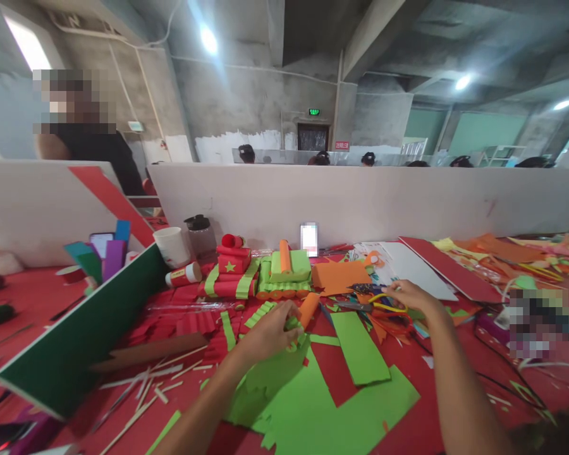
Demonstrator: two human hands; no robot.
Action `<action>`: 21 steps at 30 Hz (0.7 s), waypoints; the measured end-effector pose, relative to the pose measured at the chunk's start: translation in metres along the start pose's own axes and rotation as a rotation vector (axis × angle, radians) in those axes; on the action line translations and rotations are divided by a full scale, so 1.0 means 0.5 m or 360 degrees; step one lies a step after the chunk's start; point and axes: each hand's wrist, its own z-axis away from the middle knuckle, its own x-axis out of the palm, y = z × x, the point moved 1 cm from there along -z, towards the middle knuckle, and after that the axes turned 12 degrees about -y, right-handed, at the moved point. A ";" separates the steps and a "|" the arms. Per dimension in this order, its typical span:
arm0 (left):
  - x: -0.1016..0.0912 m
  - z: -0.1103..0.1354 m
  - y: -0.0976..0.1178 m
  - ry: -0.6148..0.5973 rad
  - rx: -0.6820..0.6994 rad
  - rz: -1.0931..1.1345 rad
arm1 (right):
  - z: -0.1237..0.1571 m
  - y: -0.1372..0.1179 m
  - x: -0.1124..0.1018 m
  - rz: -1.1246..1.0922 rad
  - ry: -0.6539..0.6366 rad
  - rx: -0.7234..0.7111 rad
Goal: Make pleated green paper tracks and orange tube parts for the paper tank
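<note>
My left hand (275, 328) is closed round a small crinkled piece of green paper (294, 338), partly hidden by the fingers. Just past its fingertips lies a rolled orange paper tube (310, 309). My right hand (412, 297) has its fingers at the yellow handles of a pair of scissors (389, 306), whose blades point left. Dark pliers (366, 289) lie right beside these fingertips. Below both hands spread large green sheets (308, 404) with a cut green rectangle (360, 347). Behind the left hand stands a model tank of green and orange paper (289, 268).
A red paper model with a star (231, 270) sits left of the green one. Further left are a white cup (171, 246), a dark green board (90, 335) and thin wooden sticks (142, 392). A lit phone (308, 239) leans on the partition (360, 202). A person (95, 151) stands beyond it.
</note>
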 end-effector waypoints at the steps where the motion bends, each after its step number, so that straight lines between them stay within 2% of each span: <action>1: 0.000 0.000 0.000 0.0000 0.0000 -0.0007 | 0.002 -0.001 0.003 -0.0072 -0.0063 -0.0007; 5: -0.003 0.000 0.001 -0.0014 -0.0013 -0.0022 | 0.015 -0.002 0.010 -0.0228 -0.0159 0.0035; 9: -0.003 0.001 0.004 -0.0016 -0.0010 -0.0009 | 0.019 0.014 0.011 -0.0370 -0.0349 0.0094; 21: -0.004 0.002 0.005 -0.0047 -0.0062 0.0000 | -0.003 0.057 0.012 -0.0545 -0.0519 -0.0116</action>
